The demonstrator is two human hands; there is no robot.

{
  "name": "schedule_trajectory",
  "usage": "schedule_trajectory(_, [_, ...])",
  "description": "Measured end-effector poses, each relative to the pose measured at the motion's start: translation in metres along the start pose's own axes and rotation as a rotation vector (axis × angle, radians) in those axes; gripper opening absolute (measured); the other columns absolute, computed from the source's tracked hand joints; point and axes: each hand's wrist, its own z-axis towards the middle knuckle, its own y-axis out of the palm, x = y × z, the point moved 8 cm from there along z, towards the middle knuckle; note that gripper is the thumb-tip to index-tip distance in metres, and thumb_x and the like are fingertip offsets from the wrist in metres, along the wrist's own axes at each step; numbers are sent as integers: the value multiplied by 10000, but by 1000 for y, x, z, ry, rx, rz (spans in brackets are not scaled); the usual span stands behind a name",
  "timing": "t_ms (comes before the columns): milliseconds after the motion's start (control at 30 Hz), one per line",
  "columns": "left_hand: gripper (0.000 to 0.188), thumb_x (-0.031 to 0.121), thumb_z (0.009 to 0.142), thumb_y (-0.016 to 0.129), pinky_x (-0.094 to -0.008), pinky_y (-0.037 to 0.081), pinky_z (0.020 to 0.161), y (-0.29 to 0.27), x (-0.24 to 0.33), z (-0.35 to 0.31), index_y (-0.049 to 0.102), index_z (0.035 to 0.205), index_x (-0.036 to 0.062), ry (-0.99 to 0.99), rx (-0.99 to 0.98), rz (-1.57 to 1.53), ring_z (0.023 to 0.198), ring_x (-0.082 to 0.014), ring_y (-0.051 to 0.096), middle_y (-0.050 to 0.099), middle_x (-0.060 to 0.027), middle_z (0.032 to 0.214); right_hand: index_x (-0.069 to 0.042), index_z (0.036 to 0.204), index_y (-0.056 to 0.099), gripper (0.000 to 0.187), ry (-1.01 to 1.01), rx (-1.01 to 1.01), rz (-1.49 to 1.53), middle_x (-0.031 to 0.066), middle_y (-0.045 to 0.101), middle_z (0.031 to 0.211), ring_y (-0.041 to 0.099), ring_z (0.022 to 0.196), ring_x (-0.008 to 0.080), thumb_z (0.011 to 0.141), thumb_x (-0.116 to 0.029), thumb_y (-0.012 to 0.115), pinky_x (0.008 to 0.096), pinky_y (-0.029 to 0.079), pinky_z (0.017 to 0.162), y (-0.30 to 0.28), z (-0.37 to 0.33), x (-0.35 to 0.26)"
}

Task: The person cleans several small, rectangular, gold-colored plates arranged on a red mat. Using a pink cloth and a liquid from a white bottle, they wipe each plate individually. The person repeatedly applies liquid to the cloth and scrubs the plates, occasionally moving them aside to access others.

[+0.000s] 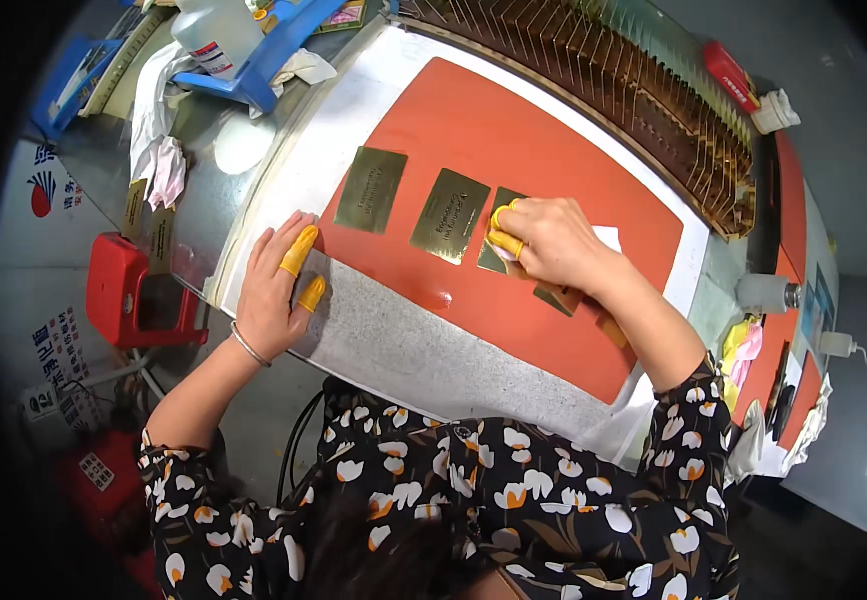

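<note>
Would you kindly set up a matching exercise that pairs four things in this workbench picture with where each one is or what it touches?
Things:
1. left hand
2. right hand
3. red stool
4. slotted rack of brass plates

Places:
A. along the far edge of the bench
B. pressing a white cloth on the rightmost brass plate
C. on the floor, left of the bench
D. flat at the left edge of the orange mat

Pairs: 1-D, 2-B, 3-C, 4-A

One head-worn fisheye — looking steeply down, close over the worktable (403,350).
</note>
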Motion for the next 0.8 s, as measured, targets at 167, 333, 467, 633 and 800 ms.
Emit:
schedule_trajectory(167, [582,7,704,594,-482,263,1046,2,0,-4,430,1263,12,3,9,6,1280,-325,366,422,-141,1340,-54,738,565,78,-95,-28,-41,99,535,633,548,602,281,726,-114,612,390,437,525,3,12,0])
schedule_trajectory(333, [597,-2,694,590,-470,258,1054,-1,1,2,426,1268,13,21,9,28,1286,-311,363,425,-129,1341,-84,773,601,44,24,-44,-40,79,590,697,587,655,261,748,-120,592,396,454,531,-9,22,24])
schedule_trajectory(467, [599,-6,694,582,-467,255,1056,1,2,-2,425,1272,15,12,12,-9,1285,-311,363,424,-129,1346,-80,777,598,56,-135,-73,6,76,574,674,588,679,266,732,-112,596,402,455,532,4,8,-6])
schedule_trajectory(633, [593,1,691,584,-466,256,1055,2,-2,-4,433,1265,15,-6,14,-14,1281,-313,371,437,-127,1337,-61,765,581,71,-114,-151,-24,86,565,665,576,658,272,722,-114,600,413,447,526,5,-9,-4])
schedule_trajectory(800, [601,-15,679,577,-465,253,1056,1,2,-4,434,1263,10,23,8,-11,1284,-313,367,431,-129,1340,-42,773,557,72,89,-67,-77,106,593,734,578,650,275,759,-102,595,398,454,562,-21,-8,33])
